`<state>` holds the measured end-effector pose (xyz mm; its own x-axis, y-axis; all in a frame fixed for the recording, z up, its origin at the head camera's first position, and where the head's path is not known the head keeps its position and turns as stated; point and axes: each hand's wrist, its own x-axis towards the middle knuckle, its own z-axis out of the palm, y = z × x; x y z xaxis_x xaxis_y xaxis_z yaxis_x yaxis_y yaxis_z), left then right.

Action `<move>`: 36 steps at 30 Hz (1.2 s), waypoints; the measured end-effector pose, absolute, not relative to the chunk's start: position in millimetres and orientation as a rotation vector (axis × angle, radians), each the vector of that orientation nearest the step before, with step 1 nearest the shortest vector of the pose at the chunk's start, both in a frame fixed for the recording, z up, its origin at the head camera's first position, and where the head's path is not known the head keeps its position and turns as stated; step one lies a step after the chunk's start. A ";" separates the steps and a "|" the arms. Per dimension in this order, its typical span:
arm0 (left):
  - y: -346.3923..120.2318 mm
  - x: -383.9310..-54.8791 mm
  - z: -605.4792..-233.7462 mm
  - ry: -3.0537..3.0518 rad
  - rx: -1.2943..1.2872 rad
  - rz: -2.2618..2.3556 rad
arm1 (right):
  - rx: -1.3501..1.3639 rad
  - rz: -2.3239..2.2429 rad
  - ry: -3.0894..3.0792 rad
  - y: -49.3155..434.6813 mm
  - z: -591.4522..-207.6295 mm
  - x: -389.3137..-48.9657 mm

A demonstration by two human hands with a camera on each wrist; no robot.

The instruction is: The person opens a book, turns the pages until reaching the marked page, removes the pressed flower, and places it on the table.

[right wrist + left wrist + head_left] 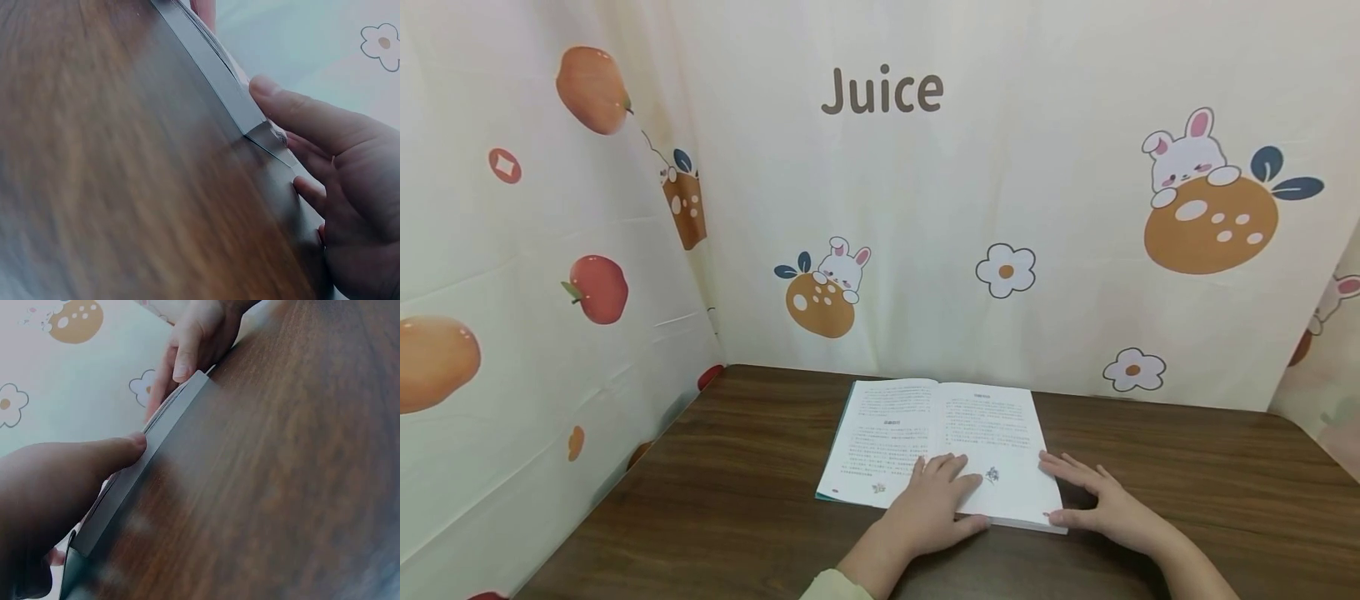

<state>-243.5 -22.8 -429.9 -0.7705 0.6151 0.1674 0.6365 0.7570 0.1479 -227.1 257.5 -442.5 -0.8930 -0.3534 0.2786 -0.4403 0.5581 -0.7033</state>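
Note:
An open book (985, 425) with printed pages lies on the brown table, its teal cover showing along the left edge. My left hand (928, 504) rests on the lower middle of the pages with fingers spread. In the left wrist view, the left thumb (122, 453) lies against the thick front edge of the page block (134, 472). My right hand (1108, 508) is at the book's lower right corner. Its thumb (275, 94) touches the top page's corner in the right wrist view, while the other fingers extend loosely along the side edge.
The dark wood table (737, 467) extends around the book on both sides. Behind it hangs a pale curtain (917, 192) printed with rabbits, fruit, flowers and the word "Juice". Another printed curtain (647, 333) borders the table's left side.

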 end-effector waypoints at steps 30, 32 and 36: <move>-23.6 -248.0 -429.1 -2.546 -0.890 -0.370 | 0.356 1.456 -2.747 245.9 -428.5 -228.2; -23.9 -247.9 -428.7 -2.495 -0.875 -0.417 | 0.345 1.447 -2.748 245.8 -429.2 -228.2; -24.9 -247.9 -427.6 -2.350 -0.843 -0.502 | 0.330 1.408 -2.745 245.2 -430.5 -227.9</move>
<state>-247.9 -24.9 -427.6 -0.6276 0.4480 0.6366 0.6691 0.7285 0.1470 -227.9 245.2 -430.5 -0.9766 -0.1707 0.1309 -0.2059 0.5659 -0.7984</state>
